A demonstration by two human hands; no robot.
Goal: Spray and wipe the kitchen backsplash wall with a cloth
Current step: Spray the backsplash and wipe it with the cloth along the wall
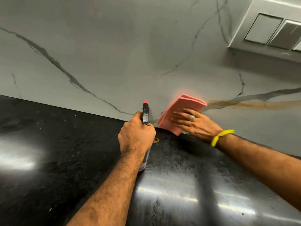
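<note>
The backsplash wall [130,54] is grey marble with dark veins and a brownish streak [254,105] at the right. My left hand [136,136] grips a spray bottle [145,113] with a black head and an orange nozzle tip, pointing at the wall's base; its clear body shows below my fist. My right hand [195,123], with straight fingers, a ring and a yellow wristband, presses a folded pink cloth [179,110] flat against the wall just above the countertop, right of the bottle.
A glossy black countertop [65,152] fills the lower part of the view and meets the wall along a slanted edge. A white switch plate [267,28] sits on the wall at the top right.
</note>
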